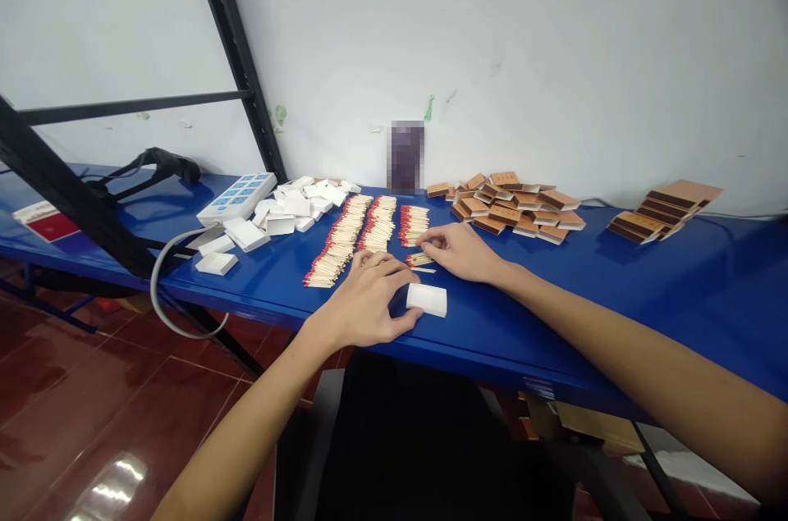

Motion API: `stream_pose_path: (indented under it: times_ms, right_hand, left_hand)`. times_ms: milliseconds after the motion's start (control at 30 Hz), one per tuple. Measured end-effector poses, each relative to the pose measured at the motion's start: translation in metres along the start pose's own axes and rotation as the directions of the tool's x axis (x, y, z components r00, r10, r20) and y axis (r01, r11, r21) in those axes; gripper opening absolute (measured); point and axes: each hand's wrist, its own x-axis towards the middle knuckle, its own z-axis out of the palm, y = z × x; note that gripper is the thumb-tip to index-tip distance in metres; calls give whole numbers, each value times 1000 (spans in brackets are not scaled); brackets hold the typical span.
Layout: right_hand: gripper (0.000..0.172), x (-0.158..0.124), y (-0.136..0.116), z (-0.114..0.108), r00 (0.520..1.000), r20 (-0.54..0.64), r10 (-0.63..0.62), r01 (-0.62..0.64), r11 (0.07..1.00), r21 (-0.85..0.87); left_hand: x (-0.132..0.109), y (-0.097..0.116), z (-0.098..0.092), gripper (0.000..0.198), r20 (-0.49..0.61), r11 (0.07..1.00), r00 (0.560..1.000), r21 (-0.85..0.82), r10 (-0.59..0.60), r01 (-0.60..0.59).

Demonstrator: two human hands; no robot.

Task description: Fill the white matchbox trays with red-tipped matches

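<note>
My left hand (368, 301) rests on the blue table (616, 291), its fingers curled round a small white inner matchbox tray (427, 299) held at its left end. Palm down just beyond it lies my right hand (459, 250), whose fingertips press on a small bunch of red-tipped matches (419, 260). Long rows of matches (345, 240) lie in strips behind the hands, with a shorter strip (413, 223) touching my right fingers.
A heap of white inner trays (295, 205) and a white power strip (237, 197) lie at the left. Brown outer matchbox sleeves (514, 209) are piled at the right, with a further stack (665, 209) beyond. A black metal frame (240, 61) leans at the left.
</note>
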Motion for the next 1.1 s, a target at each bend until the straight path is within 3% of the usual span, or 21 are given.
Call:
stream_pose_path:
  times_ms: [600,1100]
  right_hand:
    - [33,0,-4,0,999,22,-34,36,992,-122]
    - [25,-1,-5,0,999,-7,-42,41,994,-97]
  left_hand:
    - [1,0,0,29,4,1000,1000,4,-6,6]
    - [0,0,-2,27,6,1000,1000,-1,2,-2]
